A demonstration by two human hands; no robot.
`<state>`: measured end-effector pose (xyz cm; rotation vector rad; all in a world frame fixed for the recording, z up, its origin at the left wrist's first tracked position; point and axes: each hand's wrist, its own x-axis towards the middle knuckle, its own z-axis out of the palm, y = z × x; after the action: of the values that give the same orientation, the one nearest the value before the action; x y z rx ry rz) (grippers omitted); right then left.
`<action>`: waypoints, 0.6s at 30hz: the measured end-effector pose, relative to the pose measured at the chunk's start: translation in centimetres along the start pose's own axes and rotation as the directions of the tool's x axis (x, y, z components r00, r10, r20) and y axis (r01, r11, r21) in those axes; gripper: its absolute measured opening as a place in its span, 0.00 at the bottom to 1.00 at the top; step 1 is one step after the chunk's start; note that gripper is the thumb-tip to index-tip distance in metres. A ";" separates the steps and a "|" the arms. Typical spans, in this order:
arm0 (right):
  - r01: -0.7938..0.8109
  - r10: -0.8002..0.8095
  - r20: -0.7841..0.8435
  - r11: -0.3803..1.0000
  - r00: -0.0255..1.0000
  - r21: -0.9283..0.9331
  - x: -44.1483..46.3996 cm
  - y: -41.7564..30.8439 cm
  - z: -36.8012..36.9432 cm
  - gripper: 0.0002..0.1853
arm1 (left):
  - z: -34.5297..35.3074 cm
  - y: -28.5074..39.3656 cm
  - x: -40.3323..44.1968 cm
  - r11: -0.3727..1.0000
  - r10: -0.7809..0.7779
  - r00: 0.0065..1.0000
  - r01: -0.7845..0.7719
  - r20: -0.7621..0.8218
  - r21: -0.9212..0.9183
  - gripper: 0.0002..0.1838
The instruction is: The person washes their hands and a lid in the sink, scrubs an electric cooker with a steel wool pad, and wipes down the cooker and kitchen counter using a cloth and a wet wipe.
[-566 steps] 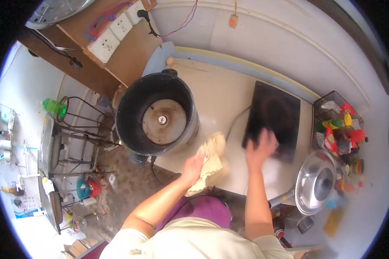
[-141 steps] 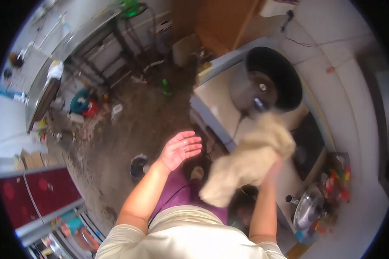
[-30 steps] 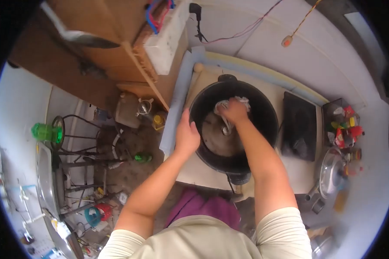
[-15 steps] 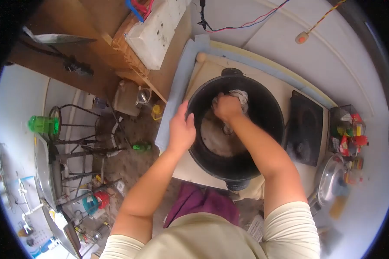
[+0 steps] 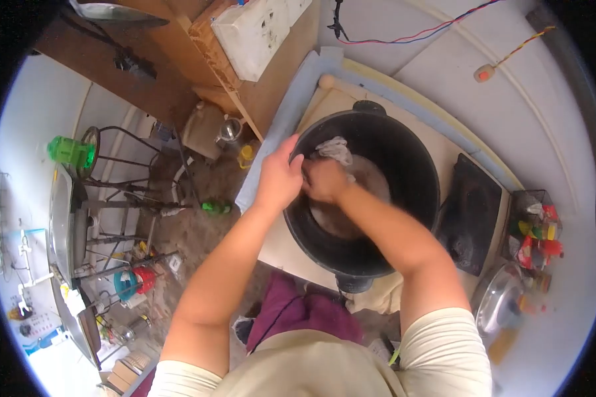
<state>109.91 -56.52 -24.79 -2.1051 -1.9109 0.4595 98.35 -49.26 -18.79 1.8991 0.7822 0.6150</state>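
A large black pot (image 5: 414,169) with stubby handles stands on a pale worktop, its inside facing up at me. My left hand (image 5: 279,180) grips its left rim, thumb at the inner edge and fingers round the outside. Inside the pot, my right hand (image 5: 326,180) is closed on a crumpled whitish cloth (image 5: 335,151) against the left inner wall. Part of the cloth sticks out above the knuckles; the fingertips are hidden. The pot's bottom (image 5: 367,182) looks greyish and wet.
A black flat plate (image 5: 470,215) lies right of the pot, beside a wire basket of packets (image 5: 536,221) and a metal lid (image 5: 500,298). A wooden cabinet (image 5: 271,86) rises at the left. A beige cloth (image 5: 377,296) hangs at the front edge.
My right hand has moved left and slightly down inside the pot with the cloth, close to my left hand. My left hand stays on the rim. The whole view has shifted a little.
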 end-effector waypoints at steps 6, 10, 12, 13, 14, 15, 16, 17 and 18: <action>0.319 -0.306 0.222 0.948 0.926 -0.022 -1.8 -1.9 -0.1 0.18 | -0.3 0.7 0.3 0.997 -0.008 1.000 0.007 0.012 0.083 0.20; 0.416 -0.375 0.353 0.908 0.857 -0.045 -2.6 -2.8 -1.0 0.19 | 0.3 0.2 0.2 0.993 0.011 1.000 -0.010 -0.009 0.119 0.20; 0.453 -0.406 0.393 0.891 0.825 -0.030 -3.1 -2.8 -1.0 0.19 | 0.3 0.2 0.3 0.991 0.040 0.999 -0.037 -0.023 0.130 0.20; 0.459 -0.434 0.385 0.888 0.814 0.031 -4.0 -2.9 -1.1 0.18 | 0.4 0.4 0.1 0.991 0.051 0.998 -0.047 -0.028 0.128 0.20; 0.463 -0.462 0.375 0.881 0.804 0.093 -5.1 -3.2 -1.5 0.18 | 0.3 0.5 0.0 0.990 0.063 0.998 -0.058 -0.032 0.126 0.20; 0.465 -0.487 0.367 0.872 0.793 0.154 -5.9 -3.3 -1.7 0.18 | 0.1 0.6 0.1 0.991 0.046 0.999 -0.043 -0.022 0.124 0.20; 0.423 -0.459 0.401 0.888 0.793 0.180 -6.4 -3.4 -1.7 0.17 | 0.0 0.9 0.1 0.992 0.027 1.000 -0.025 -0.014 0.120 0.20; 0.378 -0.429 0.429 0.903 0.795 0.204 -6.8 -3.4 -1.6 0.17 | -0.1 1.2 0.2 0.993 0.012 1.000 -0.012 -0.001 0.120 0.20; 0.333 -0.400 0.452 0.916 0.797 0.224 -6.9 -3.5 -1.8 0.17 | -0.1 1.4 0.2 0.993 0.000 1.000 0.001 0.000 0.119 0.20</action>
<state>106.87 -63.02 -21.38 -1.5636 -2.4111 1.0781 98.81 -49.52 -17.46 2.0070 0.8356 0.5794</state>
